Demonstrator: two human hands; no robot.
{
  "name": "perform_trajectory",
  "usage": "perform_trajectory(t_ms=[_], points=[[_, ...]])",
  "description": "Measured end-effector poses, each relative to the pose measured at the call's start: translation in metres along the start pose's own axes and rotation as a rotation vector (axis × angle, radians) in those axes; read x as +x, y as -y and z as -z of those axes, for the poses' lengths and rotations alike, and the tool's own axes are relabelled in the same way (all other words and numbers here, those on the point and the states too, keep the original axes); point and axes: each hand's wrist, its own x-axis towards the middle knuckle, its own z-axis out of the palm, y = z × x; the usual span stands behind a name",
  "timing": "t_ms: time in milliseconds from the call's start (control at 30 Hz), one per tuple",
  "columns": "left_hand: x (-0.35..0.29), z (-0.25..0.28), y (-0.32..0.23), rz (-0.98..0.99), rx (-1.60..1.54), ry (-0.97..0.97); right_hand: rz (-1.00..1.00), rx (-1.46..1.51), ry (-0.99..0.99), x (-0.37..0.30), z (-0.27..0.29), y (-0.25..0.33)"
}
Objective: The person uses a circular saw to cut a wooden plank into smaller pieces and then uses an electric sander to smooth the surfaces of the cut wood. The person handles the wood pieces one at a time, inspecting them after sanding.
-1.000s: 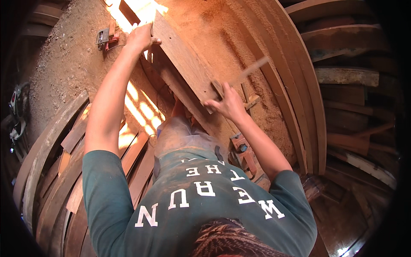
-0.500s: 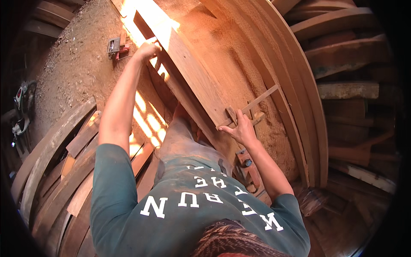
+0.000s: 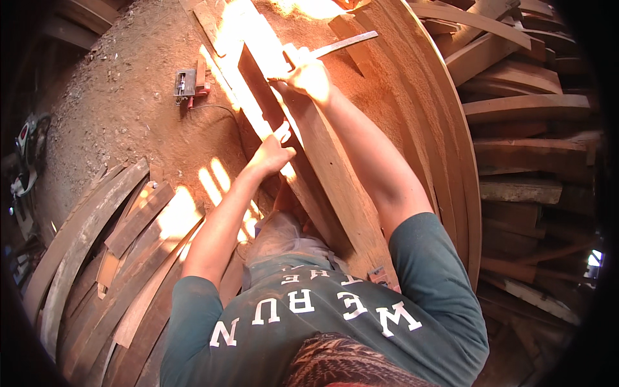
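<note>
A long, thick wooden beam [image 3: 335, 177] slants away from my body, its far end washed out by sunlight. My right hand [image 3: 309, 76] reaches far along it, closed on what looks like a wooden marking gauge; the gauge's thin stem [image 3: 348, 44] sticks out to the right over the sawdust. The gauge's block is mostly hidden by the hand and glare. My left hand [image 3: 274, 153] is nearer to me and to the left, its fingers curled over the edge of a narrower plank [image 3: 313, 203] beside the beam. A dark gap runs between the two timbers.
A red power tool with a grey metal base [image 3: 187, 84] lies on the dirt at left, with a cord. Curved timbers [image 3: 84, 238] are piled at lower left. A tall curved wooden piece [image 3: 461, 161] borders the sawdust at right, with stacked wood [image 3: 529, 142] beyond.
My right hand has moved with the gauge from the beam's near end to far up its length. My left hand has come nearer to me along the plank. The view has shifted slightly.
</note>
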Motion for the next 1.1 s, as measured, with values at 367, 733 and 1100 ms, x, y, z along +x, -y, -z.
perform_trajectory(t_ms=[367,733,1100], points=[[0.007,-0.012,-0.026,-0.050,-0.179,-0.206,-0.501,0.093,0.284,-0.098,0.061,0.048],[0.010,-0.021,-0.011,-0.147,0.012,-0.264,-0.107,0.036,0.096,0.128,-0.017,0.022],[0.010,-0.024,-0.010,-0.193,-0.160,-0.298,-0.177,-0.030,0.193,0.163,-0.019,0.039]])
